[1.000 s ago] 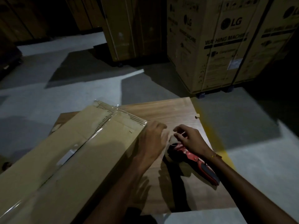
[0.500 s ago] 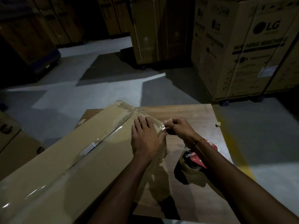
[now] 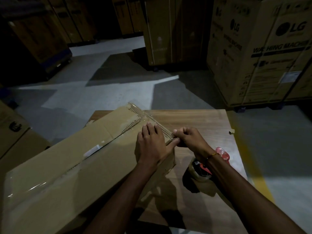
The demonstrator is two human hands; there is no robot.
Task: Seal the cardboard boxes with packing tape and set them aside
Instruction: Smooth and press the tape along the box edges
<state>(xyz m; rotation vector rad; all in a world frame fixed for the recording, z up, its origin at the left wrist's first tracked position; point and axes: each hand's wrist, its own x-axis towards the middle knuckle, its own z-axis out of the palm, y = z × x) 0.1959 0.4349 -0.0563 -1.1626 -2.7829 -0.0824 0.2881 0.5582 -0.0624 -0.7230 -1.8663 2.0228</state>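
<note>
A long flat cardboard box (image 3: 70,166) lies slantwise across the wooden table (image 3: 199,120), with clear tape along its centre seam and over its far end. My left hand (image 3: 152,146) presses flat on the box top near the right far corner, thumb stretched along the edge. My right hand (image 3: 189,139) is curled at that same corner and pinches the clear tape end there. A red-handled tape dispenser (image 3: 204,169) with its roll rests on the table under my right wrist, untouched.
Large LG washing machine cartons (image 3: 263,53) stand at the right back, and tall cartons (image 3: 168,31) stand on the grey floor beyond the table. More boxes (image 3: 11,132) sit at the left edge. A small scrap (image 3: 232,131) lies at the table's right edge.
My right hand left the dispenser on the table and went up to the box corner, where it pinches the tape. My left hand moved onto the box top and lies flat.
</note>
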